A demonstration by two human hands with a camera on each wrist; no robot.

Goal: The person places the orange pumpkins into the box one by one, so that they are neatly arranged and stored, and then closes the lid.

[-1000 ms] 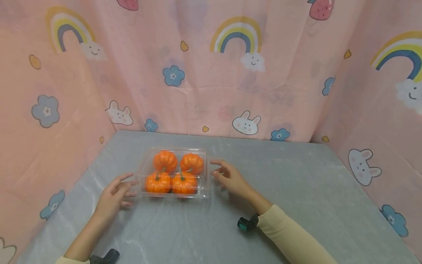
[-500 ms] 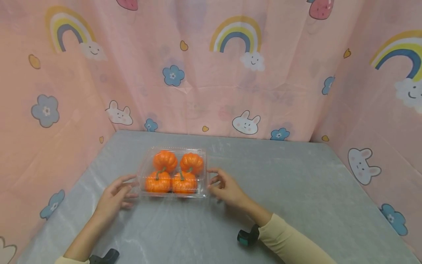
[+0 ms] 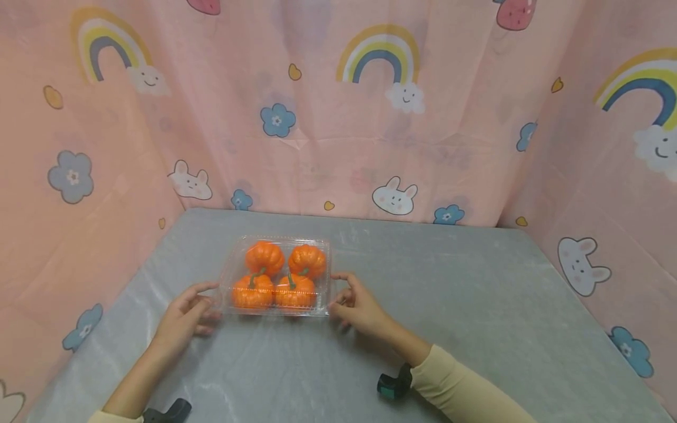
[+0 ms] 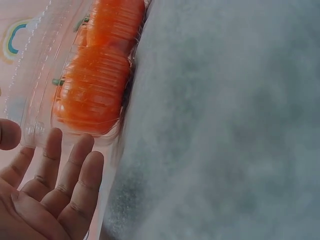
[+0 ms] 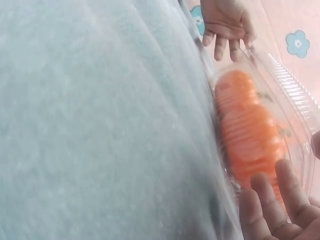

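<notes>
Several orange pumpkins (image 3: 295, 291) with green stems sit in two rows inside a clear plastic clamshell box (image 3: 327, 261) with its lid down. At the box's left end is my left hand (image 3: 182, 314), fingers loosely extended; its fingertips (image 4: 54, 137) lie at the plastic, but firm contact is hard to tell. My right hand (image 3: 362, 305) is at the opposite end, forefinger and thumb at the box's edge, the other fingers slightly bent. In the right wrist view, the right fingers (image 5: 272, 207) lie alongside the box's end without curling round it.
A grey cloth-like cover lies over the table (image 3: 465, 294). Pink printed curtain (image 3: 328, 153) encloses it at the back and both sides. Dark wrist devices (image 3: 394, 383) are worn near the cuffs of the light sleeves (image 3: 465, 388).
My right hand has moved left and slightly nearer to me, closing the gap to the box's right end. The box has shifted very slightly left. My left hand has barely moved.
</notes>
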